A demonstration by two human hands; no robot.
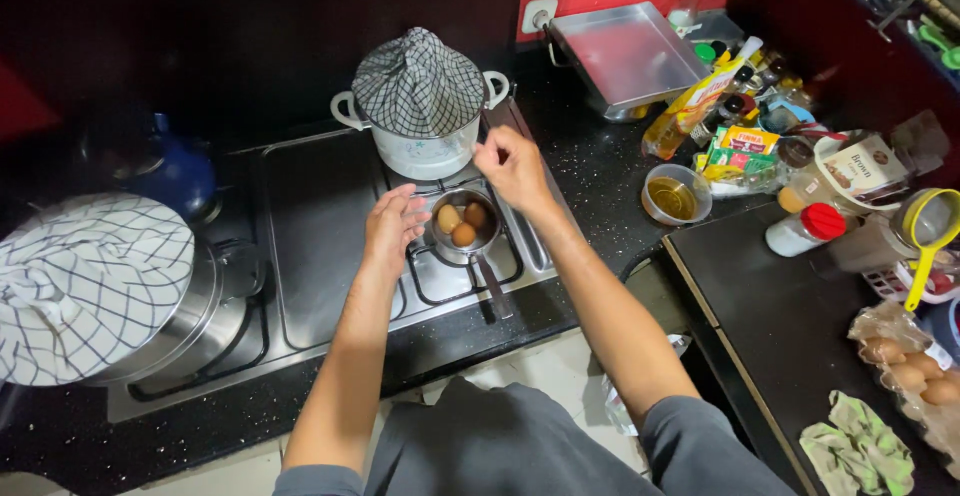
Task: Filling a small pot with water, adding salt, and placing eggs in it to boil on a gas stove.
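Both hands hover over the small saucepan (462, 222) of eggs (449, 218): left hand (393, 228) fingers loosely apart, right hand (513, 167) fingers pinched together, on what I cannot tell. Best, I'd judge, to keep knuckles clear of the white pot (425, 146) just behind the saucepan.

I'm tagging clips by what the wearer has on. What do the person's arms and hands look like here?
Both forearms are bare. Short grey sleeves cover the upper arms, matching the grey garment at the bottom of the view. The left hand and right hand are bare too: no gloves, and no watch, ring or bracelet that I can make out.
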